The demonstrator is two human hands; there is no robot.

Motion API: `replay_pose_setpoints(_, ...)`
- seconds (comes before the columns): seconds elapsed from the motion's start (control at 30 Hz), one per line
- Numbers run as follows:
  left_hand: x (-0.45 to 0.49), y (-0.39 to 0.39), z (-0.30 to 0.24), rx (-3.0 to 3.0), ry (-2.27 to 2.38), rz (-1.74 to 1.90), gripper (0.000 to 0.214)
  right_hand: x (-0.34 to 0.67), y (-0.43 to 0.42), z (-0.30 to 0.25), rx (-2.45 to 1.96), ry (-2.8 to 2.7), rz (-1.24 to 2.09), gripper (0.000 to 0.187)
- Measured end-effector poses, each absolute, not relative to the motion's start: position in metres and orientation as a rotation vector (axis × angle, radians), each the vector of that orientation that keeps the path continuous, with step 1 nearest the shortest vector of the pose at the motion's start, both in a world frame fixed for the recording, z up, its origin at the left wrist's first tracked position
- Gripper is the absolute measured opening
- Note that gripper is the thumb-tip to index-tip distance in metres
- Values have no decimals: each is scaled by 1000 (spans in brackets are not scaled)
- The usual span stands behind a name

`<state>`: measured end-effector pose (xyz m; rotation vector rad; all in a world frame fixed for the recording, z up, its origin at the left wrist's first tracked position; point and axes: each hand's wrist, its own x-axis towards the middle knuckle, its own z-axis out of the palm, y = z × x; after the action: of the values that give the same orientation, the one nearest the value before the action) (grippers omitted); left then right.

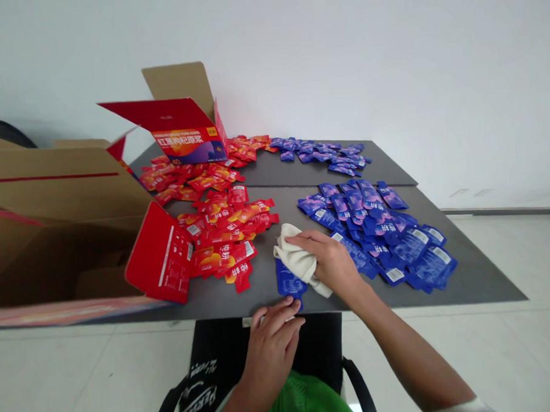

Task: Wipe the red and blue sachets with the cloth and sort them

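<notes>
At a grey tabletop (483,276), a person's right hand (327,261) presses, fingers together, on a cream cloth (295,260) lying over a blue sachet (288,283). The curled left hand (272,346) sits just beside, at the table edge, its grip unclear, between red sachets (222,251) and blue sachets (376,226).

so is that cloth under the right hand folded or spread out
Bunched up: the cream cloth lies in crumpled ridges under the right hand.

Blue sachet (288,282) half hidden under cream cloth (300,259)
</notes>
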<state>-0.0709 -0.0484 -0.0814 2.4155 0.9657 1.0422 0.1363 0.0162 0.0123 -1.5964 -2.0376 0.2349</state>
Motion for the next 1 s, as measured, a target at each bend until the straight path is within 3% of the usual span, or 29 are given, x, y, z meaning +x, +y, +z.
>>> replay_pose_setpoints(0.23, -71, -49, -80, 2421, 1001, 1009, 24, 123, -30, -3, -1588, -2242, 552, 53)
replay_pose_setpoints(0.47, -73, -46, -78, 2450, 973, 1008, 26, 135, 42, -10, -1720, -2199, 338, 60)
replay_pose_setpoints(0.63, -71, -47, -79, 2436, 972, 1024, 26, 138, 39, 9, -1658, -2059, 216, 52)
replay_pose_setpoints(0.83, -69, -49, -78, 2404, 1008, 1005, 23, 125, -34, 11, -1514, -2195, 453, 51)
replay_pose_setpoints(1.0, -70, -47, -77, 2396, 981, 1006, 24, 127, -17, -13, -1629, -2176, 509, 51)
